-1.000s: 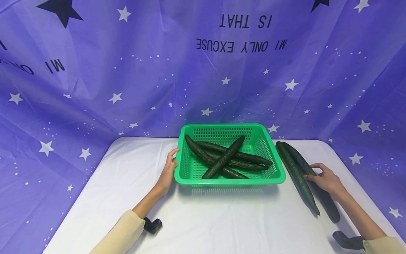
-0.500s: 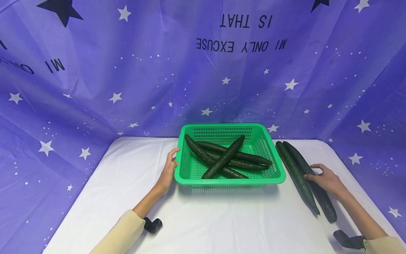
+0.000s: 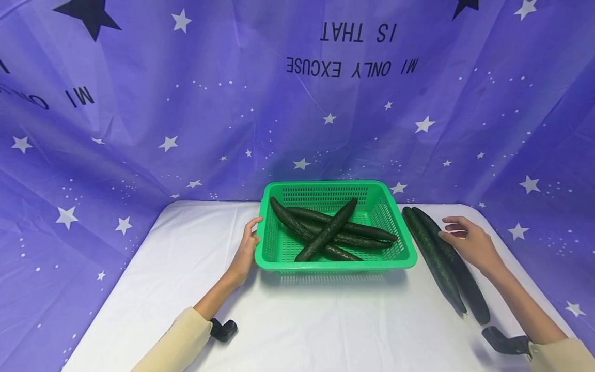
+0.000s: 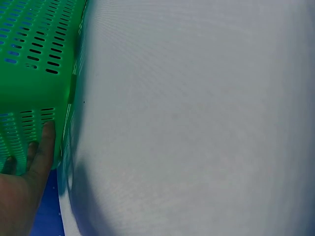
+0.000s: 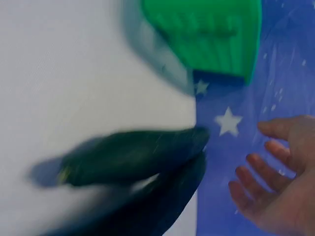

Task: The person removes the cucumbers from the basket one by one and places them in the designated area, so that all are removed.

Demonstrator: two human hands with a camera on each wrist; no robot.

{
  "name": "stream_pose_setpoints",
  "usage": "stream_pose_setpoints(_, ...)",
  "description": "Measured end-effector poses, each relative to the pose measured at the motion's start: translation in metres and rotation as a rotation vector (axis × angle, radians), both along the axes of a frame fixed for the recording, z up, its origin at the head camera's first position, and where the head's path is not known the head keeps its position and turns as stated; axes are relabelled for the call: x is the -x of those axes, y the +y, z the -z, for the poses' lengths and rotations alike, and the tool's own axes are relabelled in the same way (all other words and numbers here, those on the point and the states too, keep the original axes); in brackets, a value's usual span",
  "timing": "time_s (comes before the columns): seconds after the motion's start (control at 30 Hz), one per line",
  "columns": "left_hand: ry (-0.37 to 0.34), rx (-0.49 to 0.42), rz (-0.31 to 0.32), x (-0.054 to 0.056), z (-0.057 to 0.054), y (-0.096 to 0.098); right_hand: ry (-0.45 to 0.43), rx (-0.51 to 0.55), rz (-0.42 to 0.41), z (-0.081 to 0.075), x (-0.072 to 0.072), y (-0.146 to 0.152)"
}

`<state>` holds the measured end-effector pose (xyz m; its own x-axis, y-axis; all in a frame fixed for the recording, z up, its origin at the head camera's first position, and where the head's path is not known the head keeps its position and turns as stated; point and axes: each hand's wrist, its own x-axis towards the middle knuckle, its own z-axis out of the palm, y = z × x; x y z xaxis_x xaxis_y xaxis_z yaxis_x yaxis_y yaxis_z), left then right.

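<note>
From my remote seat, the nearest things are the left sleeve and right sleeve, over the white table. Farther in on the right lie two loose cucumbers, side by side, close together at their far ends and parted nearer me. Just above them hangs the right hand, fingers relaxed and holding nothing; the right wrist view shows it clear of both. To the left, the left hand grasps nothing: its outstretched fingers rest against the left side of the green basket, steadying it, I judge. Inside, several cucumbers lie crossed, one on top. Behind everything hangs a purple starry cloth.

I read the step in hand as the right hand's work on the loose pair. Lifting one would call for lowering that hand, curling it round one middle and leaving its neighbour undisturbed.
</note>
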<state>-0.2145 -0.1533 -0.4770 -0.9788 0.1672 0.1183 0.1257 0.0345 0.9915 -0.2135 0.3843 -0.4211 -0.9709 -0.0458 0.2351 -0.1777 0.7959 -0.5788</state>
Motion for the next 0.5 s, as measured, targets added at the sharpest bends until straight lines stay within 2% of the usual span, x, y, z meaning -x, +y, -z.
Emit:
stream_pose_setpoints(0.1,0.000,0.003,-0.004,0.000,0.000,0.000,0.040,0.062,-0.086,-0.011,0.001,-0.020)
stream_pose_setpoints(0.3,-0.003,-0.003,0.007,-0.001,-0.001,0.000,0.050,0.179,-0.267,-0.025,0.004,-0.064)
stream_pose_setpoints(0.4,-0.003,-0.001,0.003,-0.002,-0.001,0.000,0.029,0.202,-0.355,-0.028,0.009,-0.082)
stream_pose_setpoints(0.5,-0.005,0.001,-0.003,-0.002,-0.001,0.000,0.002,0.178,-0.404,-0.030,0.013,-0.099)
